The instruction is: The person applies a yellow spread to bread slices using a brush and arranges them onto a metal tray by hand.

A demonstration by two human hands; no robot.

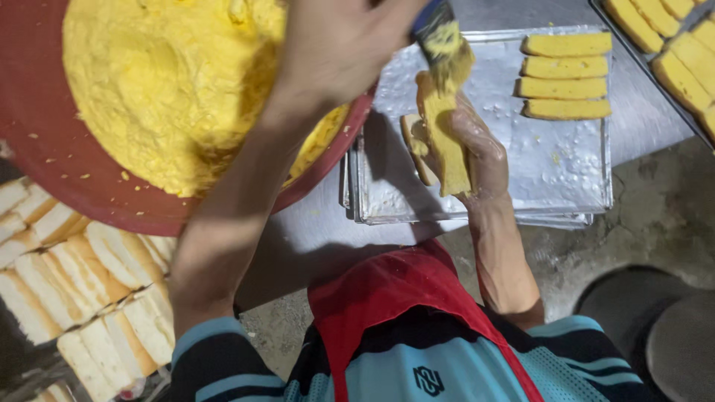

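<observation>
Right hand (477, 149) is gripping a bread slice (445, 141) closed-fisted over the metal tray (566, 179), left hand (342, 45) is clamping a brush (445, 45) onto its top, beside the red bowl (45, 149).

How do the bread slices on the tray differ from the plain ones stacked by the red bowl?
The tray slices are coated yellow; the stacked slices are white with brown crusts. The tray slices lie apart in a neat column of four on the metal tray; the stacked ones are packed tight, leaning on each other, and far more numerous. Both are similar oblong bread slices.
</observation>
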